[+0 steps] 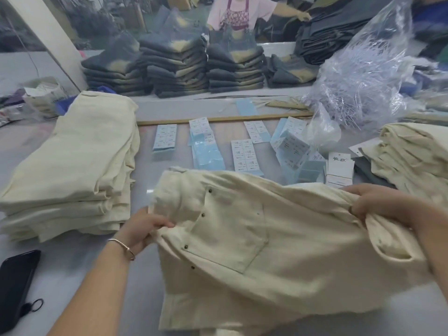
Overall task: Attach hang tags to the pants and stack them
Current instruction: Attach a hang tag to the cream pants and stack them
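Left hand and right hand both clamped on cream pants (pocket side up), above table.

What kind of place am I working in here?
Most likely a garment factory's finishing and packing area: folded cream pants stacked on the table, rows of tag and label sheets laid out, and piles of dark folded pants behind, where another worker stands.

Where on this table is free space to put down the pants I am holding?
Bare table lies between the left stack, the phone and the held pants, which the left hand and right hand grip. Behind, tag sheets crowd it; the right stack fills that side.
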A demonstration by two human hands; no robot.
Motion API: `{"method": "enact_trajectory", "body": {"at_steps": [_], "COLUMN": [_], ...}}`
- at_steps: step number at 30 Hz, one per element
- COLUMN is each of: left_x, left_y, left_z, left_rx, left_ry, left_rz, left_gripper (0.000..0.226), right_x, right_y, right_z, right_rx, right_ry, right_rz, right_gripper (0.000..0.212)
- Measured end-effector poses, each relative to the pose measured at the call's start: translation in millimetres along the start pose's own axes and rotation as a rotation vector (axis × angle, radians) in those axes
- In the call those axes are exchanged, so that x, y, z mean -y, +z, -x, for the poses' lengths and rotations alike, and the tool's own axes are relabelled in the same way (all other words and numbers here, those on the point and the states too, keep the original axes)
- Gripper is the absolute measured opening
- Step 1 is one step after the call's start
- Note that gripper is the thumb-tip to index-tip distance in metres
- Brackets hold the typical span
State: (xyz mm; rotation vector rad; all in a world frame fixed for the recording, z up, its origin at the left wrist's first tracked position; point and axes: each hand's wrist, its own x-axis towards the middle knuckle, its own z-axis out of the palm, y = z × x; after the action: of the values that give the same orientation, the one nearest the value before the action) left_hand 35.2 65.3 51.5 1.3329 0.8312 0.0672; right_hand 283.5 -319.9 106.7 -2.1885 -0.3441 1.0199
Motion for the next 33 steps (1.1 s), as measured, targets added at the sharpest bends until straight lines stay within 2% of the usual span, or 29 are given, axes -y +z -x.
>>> {"method": "enact_trajectory", "body": {"at_steps": [1,2,4,5,7,8,9,10,12,15,17,19,20,22,23,25,27,29,31,33], "left_x": [-8,-13,-20,-20,-1,13,26,39,56,67,64,62,64,74,79,88,89,84,77,71], "left_y": [-5,-8,-6,-1,10,17,25,30,34,37,49,65,71,77,75,68,62,54,46,40], "left_z": [0,-1,-1,-2,-13,-20,-25,-28,-28,-16,2,24,32,40,42,45,46,43,35,27], "left_rx": [-0.004,0.008,0.046,0.062,0.063,0.06,0.02,-0.081,-0.305,-0.503,-0.449,-0.301,-0.224,-0.08,-0.03,0.016,-0.056,-0.229,-0.293,-0.235], "left_ry": [0.019,0.029,-0.004,-0.057,-0.177,-0.191,-0.147,-0.043,0.12,0.43,0.598,0.844,0.957,1.063,1.068,1.046,0.963,0.84,0.661,0.463], "left_rz": [0.049,0.059,-0.062,-0.189,-0.547,-0.758,-0.972,-1.077,-1.116,-1.112,-0.985,-0.934,-0.938,-0.92,-0.905,-0.866,-0.755,-0.657,-0.617,-0.526], "left_gripper": [0.037,0.04,0.026,0.017,0.017,0.021,0.025,0.028,0.028,0.009,0.007,0.006,0.011,0.022,0.027,0.026,0.022,0.016,0.015,0.024], "right_x": [-2,-3,-4,-4,-7,-8,-6,-2,15,49,70,85,87,83,78,65,56,54,52,52], "right_y": [-7,-10,-10,-6,9,21,33,49,85,145,183,213,225,240,243,243,239,236,235,235], "right_z": [1,1,-8,-15,-30,-37,-42,-45,-46,-41,-37,-35,-36,-41,-45,-51,-53,-52,-52,-51], "right_rx": [0.006,-0.002,-0.044,-0.033,-0.02,-0.085,-0.187,-0.288,-0.396,-0.27,-0.103,0.031,0.026,-0.13,-0.22,-0.315,-0.24,-0.07,0.016,0.015], "right_ry": [0.051,0.097,0.185,0.238,0.327,0.312,0.258,0.165,-0.06,-0.282,-0.274,-0.16,-0.133,-0.147,-0.163,-0.164,-0.07,0.05,0.066,0.02], "right_rz": [-0.086,-0.074,0.194,0.424,0.871,1.044,1.148,1.165,1.016,0.656,0.211,-0.146,-0.215,-0.188,-0.143,-0.197,-0.571,-0.998,-1.159,-1.132], "right_gripper": [0.054,0.044,0.016,0.009,0.005,0.009,0.019,0.029,0.032,0.016,0.03,0.05,0.049,0.027,0.014,0.012,0.021,0.023,0.025,0.026]}}
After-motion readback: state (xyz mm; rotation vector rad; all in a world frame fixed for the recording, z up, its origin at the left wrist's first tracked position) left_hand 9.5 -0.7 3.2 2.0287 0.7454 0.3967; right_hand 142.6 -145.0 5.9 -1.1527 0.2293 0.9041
